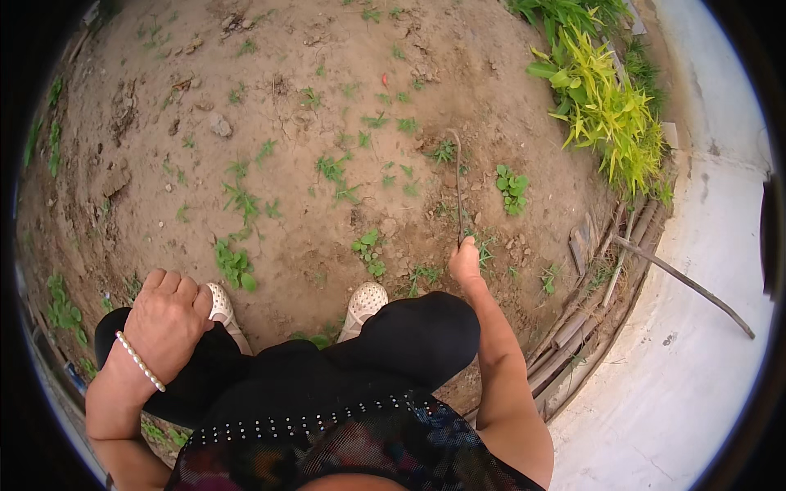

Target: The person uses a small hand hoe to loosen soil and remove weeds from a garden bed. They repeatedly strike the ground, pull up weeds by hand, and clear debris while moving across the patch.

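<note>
My right hand (pixel 465 262) grips the lower end of a thin, rusty-looking metal rod with a hooked tip (pixel 459 184). The rod points away from me over the soil, and its curved tip lies beside a small green weed (pixel 443 151). A leafy seedling (pixel 512 189) grows to the right of the rod. My left hand (pixel 170 313), with a beaded bracelet at the wrist, rests near my left knee with its fingers curled downward; its palm is hidden. Grass tufts (pixel 331 168) and leafy plants (pixel 233 265) dot the bare earth in front of my shoes.
Yellow-green bushy plants (pixel 608 110) stand at the upper right. Wooden poles (pixel 577 325) edge the soil along a pale concrete surface (pixel 681 368), with a stick (pixel 688 283) lying partly across it. A stone (pixel 220 124) and a small red object (pixel 385 80) lie on the soil.
</note>
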A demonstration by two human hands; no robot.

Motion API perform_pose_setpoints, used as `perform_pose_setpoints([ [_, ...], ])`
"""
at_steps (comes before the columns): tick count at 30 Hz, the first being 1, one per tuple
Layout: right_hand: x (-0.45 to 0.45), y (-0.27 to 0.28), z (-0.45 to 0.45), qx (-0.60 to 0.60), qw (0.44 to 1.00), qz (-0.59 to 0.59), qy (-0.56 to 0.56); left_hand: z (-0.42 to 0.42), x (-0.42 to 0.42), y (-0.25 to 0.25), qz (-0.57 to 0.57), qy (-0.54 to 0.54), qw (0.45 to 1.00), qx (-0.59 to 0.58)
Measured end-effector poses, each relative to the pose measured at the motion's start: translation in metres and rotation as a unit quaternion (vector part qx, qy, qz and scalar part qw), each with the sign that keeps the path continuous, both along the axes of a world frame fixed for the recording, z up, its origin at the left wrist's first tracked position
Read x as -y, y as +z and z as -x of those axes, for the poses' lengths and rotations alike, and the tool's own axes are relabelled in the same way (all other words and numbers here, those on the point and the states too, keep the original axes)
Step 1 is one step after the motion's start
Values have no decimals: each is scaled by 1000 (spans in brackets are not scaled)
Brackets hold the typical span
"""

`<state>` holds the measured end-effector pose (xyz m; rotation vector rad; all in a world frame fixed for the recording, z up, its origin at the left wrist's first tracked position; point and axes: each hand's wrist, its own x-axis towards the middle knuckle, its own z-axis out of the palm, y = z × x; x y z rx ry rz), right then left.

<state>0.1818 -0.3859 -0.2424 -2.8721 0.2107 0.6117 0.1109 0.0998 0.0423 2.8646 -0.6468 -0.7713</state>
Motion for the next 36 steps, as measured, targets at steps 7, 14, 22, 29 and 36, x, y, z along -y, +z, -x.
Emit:
perform_pose_setpoints([
  [7, -11, 12, 4, 17, 999, -49, -9, -8, 8, -2, 24, -54, 998, -18],
  [14, 45, 44, 86, -82, 995, 50, -14, 4, 3, -10, 8, -47, 999, 4],
  [22, -23, 48, 20, 40, 997, -72, 6, -6, 11, -12, -38, -90, 995, 1],
  [29, -96, 35, -85, 81, 994, -55, 43, -9, 22, -7, -26, -72, 997, -7],
  [36, -50, -2, -3, -23, 999, -43, 4, 4, 17, -7, -28, -41, 999, 17],
])
